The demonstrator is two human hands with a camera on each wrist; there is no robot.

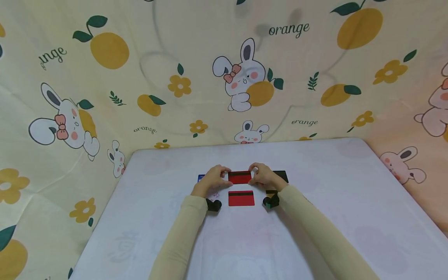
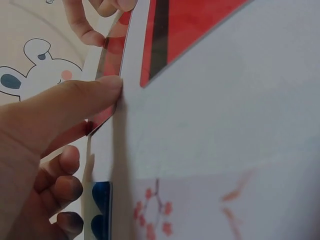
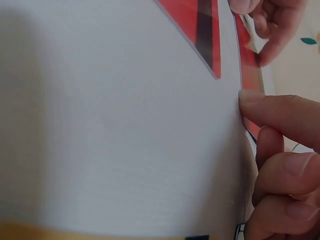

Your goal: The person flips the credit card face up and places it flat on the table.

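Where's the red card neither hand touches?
In the head view, the untouched card lies slightly right of centre, below the red card gripped by the left hand and right hand.

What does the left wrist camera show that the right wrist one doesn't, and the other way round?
Only the left wrist view shows the blue card and red blossom print. Only the right shows a yellow strip along the picture's bottom edge. Both show the left hand, right hand, held red card, other red card and white tabletop.
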